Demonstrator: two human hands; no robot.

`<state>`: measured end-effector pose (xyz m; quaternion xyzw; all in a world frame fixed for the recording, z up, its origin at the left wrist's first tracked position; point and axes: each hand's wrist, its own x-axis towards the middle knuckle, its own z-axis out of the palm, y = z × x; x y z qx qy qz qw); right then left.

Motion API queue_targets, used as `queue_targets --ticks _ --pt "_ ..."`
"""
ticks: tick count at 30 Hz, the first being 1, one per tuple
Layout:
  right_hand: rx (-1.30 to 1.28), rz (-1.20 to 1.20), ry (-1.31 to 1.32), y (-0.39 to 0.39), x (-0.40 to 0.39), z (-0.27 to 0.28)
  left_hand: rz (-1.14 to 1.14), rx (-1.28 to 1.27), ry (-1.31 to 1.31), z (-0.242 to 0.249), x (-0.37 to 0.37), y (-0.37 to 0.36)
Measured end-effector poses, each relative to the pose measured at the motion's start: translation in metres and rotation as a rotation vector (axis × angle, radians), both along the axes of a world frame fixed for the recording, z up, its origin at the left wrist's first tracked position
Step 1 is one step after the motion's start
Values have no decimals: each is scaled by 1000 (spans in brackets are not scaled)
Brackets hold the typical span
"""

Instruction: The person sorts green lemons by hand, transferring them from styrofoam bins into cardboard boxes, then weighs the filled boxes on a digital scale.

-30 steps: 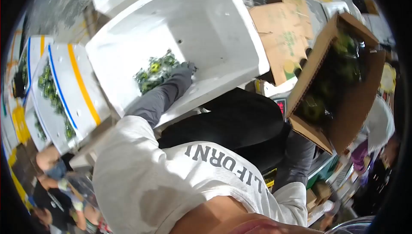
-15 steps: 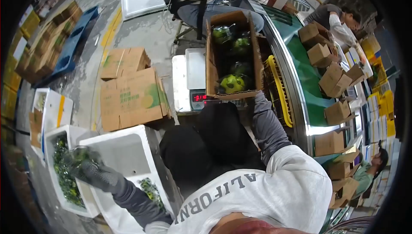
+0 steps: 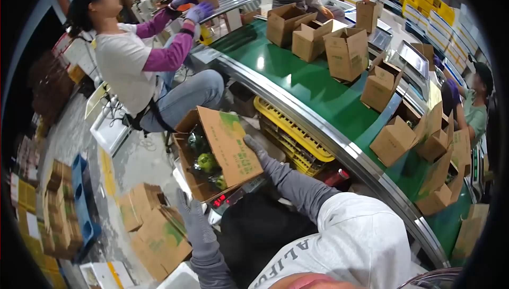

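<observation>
A tall cardboard box (image 3: 231, 141) with green print stands tilted over the scale, its top flaps raised. Inside show green produce in clear plastic wrap (image 3: 205, 161), partly in shadow. My right hand (image 3: 256, 150), in a grey glove, grips the box at its right side. Beside the box's near left corner is my left hand (image 3: 194, 216), also gloved, with its fingers stretched out and nothing in them. Red digits glow on the scale display (image 3: 219, 200) just below the box.
Along my right runs a green conveyor belt (image 3: 254, 58) carrying several open cartons (image 3: 345, 53). Yellow crates (image 3: 291, 130) sit under its edge. Flattened cardboard (image 3: 159, 238) lies at lower left. A seated person in purple gloves (image 3: 199, 12) works ahead; others stand across the belt.
The view has swung toward the belt. My left hand no longer has the wrapped green produce and has come over to the box. The box is now tilted, with my right hand still on it.
</observation>
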<state>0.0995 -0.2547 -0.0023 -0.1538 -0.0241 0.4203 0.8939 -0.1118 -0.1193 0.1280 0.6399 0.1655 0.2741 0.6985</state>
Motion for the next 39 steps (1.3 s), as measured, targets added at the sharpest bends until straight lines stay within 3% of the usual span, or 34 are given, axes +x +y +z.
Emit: queue_targets --ticks 1,3,4,5,6,8,11,13,14,15,16,17,19,20,22,25,26,29,32,37,39 --pt "-30 5 2 0 -5 1 -66 -436 -59 -8 4 -3" --pt "-84 22 7 5 -17 4 11 -548 -27 -25 17 1" --pt "58 168 -77 13 -14 -12 52 -599 -12 -37 22 7" --pt "202 313 -161 18 -13 -12 91 -502 -57 -36 29 13" --pt "170 280 -263 19 -14 -12 134 -405 -100 -35 35 18" --pt "-18 236 -340 24 -16 -29 201 -252 -122 -29 48 32" --pt "-206 340 -495 30 -5 -66 125 -30 103 -68 68 93" --pt "-367 410 -597 40 -11 -75 32 -23 107 -84 88 112" --pt "-581 619 -538 22 -16 -33 133 383 440 -106 100 122" --pt "-537 542 -857 37 -19 -67 173 578 631 -118 113 121" --pt "-744 475 -917 36 -24 -93 168 74 184 -147 115 133" --pt "-651 618 -589 27 -24 -49 123 -43 211 -130 107 129" --pt "-622 499 -509 17 -27 -40 103 97 257 -115 101 119" --pt "-610 548 -386 7 -28 -13 105 96 218 -118 98 120" --pt "-594 514 -268 -8 -24 -48 84 226 174 -117 92 113" --pt "-663 497 -357 -36 -14 -66 17 440 161 -110 93 114" --pt "-633 474 -302 -43 -13 -64 10 382 141 -117 95 120" --pt "-692 373 -219 -55 -4 -40 111 325 184 -120 99 120" --pt "-686 264 -337 -68 22 -24 214 481 190 -121 97 119" --pt "-568 -134 -456 -61 56 102 213 84 82 -123 99 107" --pt "-136 2 -320 -111 94 151 211 -45 32 -123 92 114"
